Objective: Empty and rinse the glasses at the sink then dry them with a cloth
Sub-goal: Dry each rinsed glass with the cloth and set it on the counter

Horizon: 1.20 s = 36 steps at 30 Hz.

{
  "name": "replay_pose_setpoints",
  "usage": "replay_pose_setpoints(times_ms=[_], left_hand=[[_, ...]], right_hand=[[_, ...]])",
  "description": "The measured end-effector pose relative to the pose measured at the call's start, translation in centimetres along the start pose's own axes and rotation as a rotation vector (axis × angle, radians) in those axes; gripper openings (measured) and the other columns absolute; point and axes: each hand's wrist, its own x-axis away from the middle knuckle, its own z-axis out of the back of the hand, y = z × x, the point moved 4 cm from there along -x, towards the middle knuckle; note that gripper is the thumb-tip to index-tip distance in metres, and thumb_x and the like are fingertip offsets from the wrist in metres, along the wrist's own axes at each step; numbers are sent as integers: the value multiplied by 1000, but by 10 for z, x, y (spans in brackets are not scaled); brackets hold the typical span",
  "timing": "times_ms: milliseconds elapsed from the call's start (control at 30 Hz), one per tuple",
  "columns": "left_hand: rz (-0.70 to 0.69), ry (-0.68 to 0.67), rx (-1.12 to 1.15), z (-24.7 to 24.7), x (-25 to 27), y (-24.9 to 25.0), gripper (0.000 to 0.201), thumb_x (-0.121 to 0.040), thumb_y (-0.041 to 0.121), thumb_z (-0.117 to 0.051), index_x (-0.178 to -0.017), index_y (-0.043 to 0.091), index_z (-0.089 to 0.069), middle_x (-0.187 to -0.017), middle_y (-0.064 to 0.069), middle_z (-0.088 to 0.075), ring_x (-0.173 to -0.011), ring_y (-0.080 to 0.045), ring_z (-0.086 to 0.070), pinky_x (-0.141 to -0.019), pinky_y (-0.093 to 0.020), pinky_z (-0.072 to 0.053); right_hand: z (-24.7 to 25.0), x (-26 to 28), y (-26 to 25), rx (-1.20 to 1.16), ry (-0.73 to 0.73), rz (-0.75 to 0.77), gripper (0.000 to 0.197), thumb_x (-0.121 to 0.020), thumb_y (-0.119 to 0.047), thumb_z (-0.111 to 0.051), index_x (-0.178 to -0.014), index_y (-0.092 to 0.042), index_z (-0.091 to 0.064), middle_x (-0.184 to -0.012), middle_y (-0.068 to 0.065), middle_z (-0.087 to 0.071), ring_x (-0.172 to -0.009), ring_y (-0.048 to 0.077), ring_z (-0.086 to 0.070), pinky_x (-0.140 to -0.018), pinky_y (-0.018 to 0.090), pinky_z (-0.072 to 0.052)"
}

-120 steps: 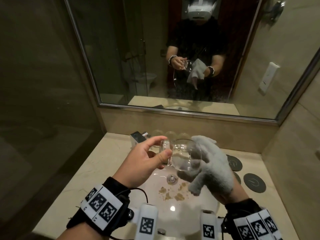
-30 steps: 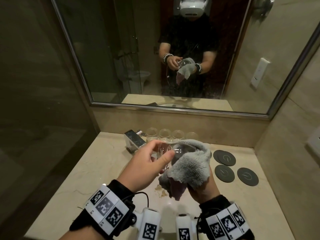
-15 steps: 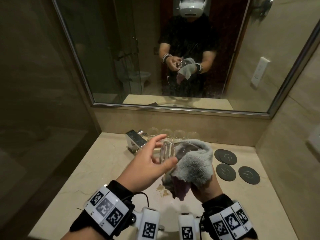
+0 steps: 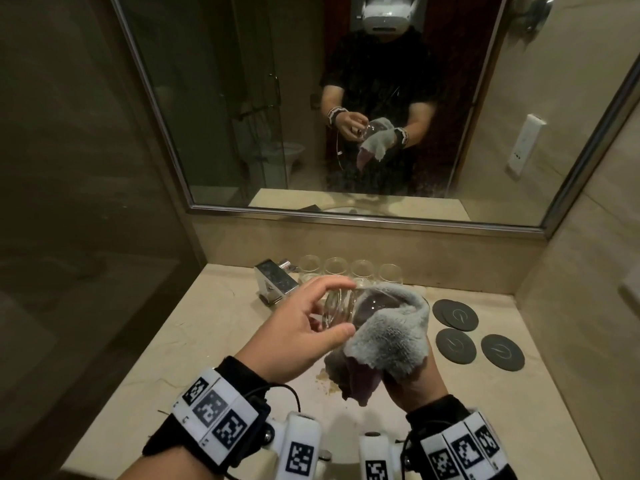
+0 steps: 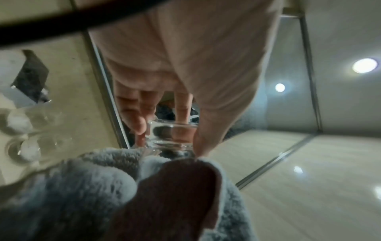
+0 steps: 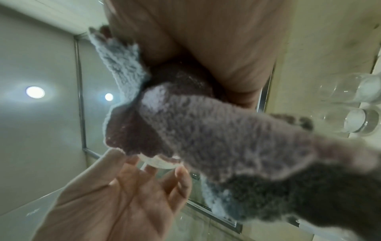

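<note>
A clear glass (image 4: 367,306) lies on its side above the sink. My left hand (image 4: 337,306) pinches its thick base between thumb and fingertips; the left wrist view shows the same grip on the glass (image 5: 173,130). A fluffy grey cloth (image 4: 391,336) with a purple underside wraps the glass's mouth end. My right hand (image 4: 412,379) grips the cloth from below, its fingers hidden in the folds. In the right wrist view the cloth (image 6: 226,130) covers the glass except its base (image 6: 160,161).
Several empty glasses (image 4: 349,268) stand in a row at the back of the marble counter (image 4: 180,341), next to a chrome faucet (image 4: 275,282). Three dark round coasters (image 4: 455,346) lie to the right. The stained sink basin (image 4: 325,381) is below my hands. A mirror is ahead.
Four seconds ago the cloth lay behind the glass; now it is folded over the mouth end. Over the last second my left fingers shifted slightly on the base.
</note>
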Motion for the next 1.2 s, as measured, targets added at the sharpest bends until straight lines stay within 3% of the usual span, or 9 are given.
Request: replay_pose_setpoints(times_ms=[167,300,367,467,633,800,933,1033,1200], left_hand=[[133,46,15,1,-3,-2,67,-74,73,-54,-129,36,-49,-117,12,-58,-82,-3,-65,-64,-17,-48],[37,17,20,1,-2,1,47,-86,33,-72,-127,42,-52,-106,27,-60,-84,1,-62,-69,-18,-52],[46,16,-53,-1,-1,-3,60,-82,52,-68,-135,50,-40,-125,25,-52,-101,-2,-59,-82,-25,-54],[161,56,-22,-2,-4,-4,63,-81,71,-44,-130,32,-49,-114,9,-60,-74,-2,-63,-64,-20,-49],[20,34,14,-1,0,2,47,-85,35,-71,-127,35,-51,-105,15,-54,-73,8,-58,-63,-13,-47],[130,70,80,1,-3,-1,71,-76,73,-52,-131,27,-51,-109,9,-62,-68,-7,-66,-65,-34,-56],[-58,24,-62,3,1,5,47,-86,36,-71,-129,39,-53,-118,16,-58,-86,-9,-60,-76,-28,-55],[-20,-17,-76,1,1,4,54,-84,53,-65,-133,45,-45,-129,17,-50,-94,-5,-62,-76,-23,-53],[59,-15,-82,0,-3,5,48,-88,52,-59,-131,34,-51,-115,10,-59,-82,-3,-66,-74,-25,-57]], right_hand=[[-4,1,-5,58,-27,51,25,-73,-21,-67,-96,-11,-63,-62,17,-61,-43,34,-55,-36,37,-47],[-3,-1,-2,70,-30,-1,98,-47,-50,-90,-114,8,-48,-65,20,-61,-46,33,-60,-39,36,-50],[1,-5,-3,116,-45,25,76,-56,-38,-86,-108,7,-55,-60,10,-64,-49,26,-62,-44,33,-52],[-11,-2,-20,289,-106,151,35,-60,-6,-68,-83,-32,-71,-70,1,-68,-61,19,-61,-54,41,-51],[-4,-2,-15,146,-46,116,33,-65,-6,-69,-95,-15,-59,-71,13,-67,-60,35,-60,-50,44,-51],[-5,-3,-18,171,-44,170,38,-75,11,-66,-104,-8,-53,-73,13,-66,-49,30,-60,-39,42,-50],[-8,1,-16,101,-145,24,45,-52,-31,-89,-86,-12,-66,-62,16,-64,-47,32,-60,-40,45,-49],[1,-4,-12,72,-109,-16,83,-41,-46,-92,-102,-2,-56,-78,15,-66,-66,27,-66,-55,40,-55],[-4,-12,-31,707,-117,178,28,-66,0,-81,-84,-18,-68,-75,10,-70,-71,22,-70,-70,37,-60]])
